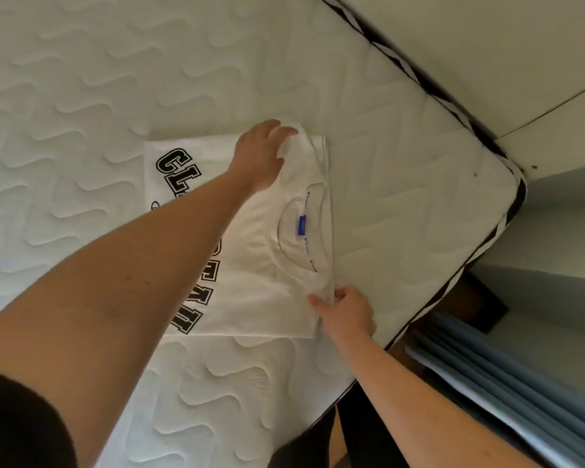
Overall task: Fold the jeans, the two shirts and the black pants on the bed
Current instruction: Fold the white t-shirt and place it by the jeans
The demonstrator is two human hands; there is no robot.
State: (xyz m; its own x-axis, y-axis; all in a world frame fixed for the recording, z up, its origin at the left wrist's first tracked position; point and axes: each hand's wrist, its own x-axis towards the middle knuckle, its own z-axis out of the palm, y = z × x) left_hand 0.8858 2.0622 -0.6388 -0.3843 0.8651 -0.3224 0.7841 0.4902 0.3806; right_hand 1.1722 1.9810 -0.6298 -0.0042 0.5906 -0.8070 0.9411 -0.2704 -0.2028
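Shirt: a white shirt (250,251) with black block lettering lay on the bed (98,79), already narrowed to a rectangle, its collar and blue label (302,225) facing up at the end nearest the bed's corner.
Left hand: the left hand (262,153) held the far collar-end corner of the shirt, fingers curled over a small raised bunch of cloth.
Right hand: the right hand (347,314) pinched the near collar-end corner of the shirt, thumb on top.
Step in hand: judged to be the crosswise fold, collar end carried over toward the lettering.
Doing it well: both corners should lift together and level, stay taut between the hands, and land square on the shirt's opposite edge; the bunch under the left hand wants smoothing first.
Edges: the bed's piped edge ran near the shirt's collar end and just beside the right hand.
Open room: bare mattress lay well beyond the shirt's lettered end.
Other clothes: none in view.
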